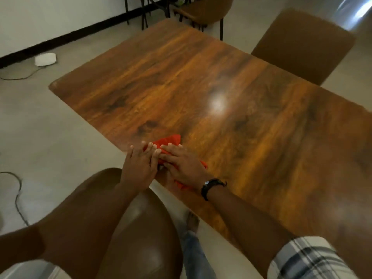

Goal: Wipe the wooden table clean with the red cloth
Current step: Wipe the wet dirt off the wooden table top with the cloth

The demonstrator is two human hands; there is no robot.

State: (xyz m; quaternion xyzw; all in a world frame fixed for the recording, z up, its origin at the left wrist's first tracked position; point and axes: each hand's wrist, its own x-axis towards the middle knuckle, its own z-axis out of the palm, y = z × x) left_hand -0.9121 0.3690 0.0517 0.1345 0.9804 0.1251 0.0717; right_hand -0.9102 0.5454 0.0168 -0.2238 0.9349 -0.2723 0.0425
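red cloth sat bunched at the near edge of the bench, under the left hand and right hand; both pressed it flat, grip wide, fingers straight. Wipe looked barely started: only that edge reached, rest of the top left to do

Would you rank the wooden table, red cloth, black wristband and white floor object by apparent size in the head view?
wooden table: largest by far.
red cloth and white floor object: similar; cloth partly covered, object farther, so unranked.
black wristband: smallest.
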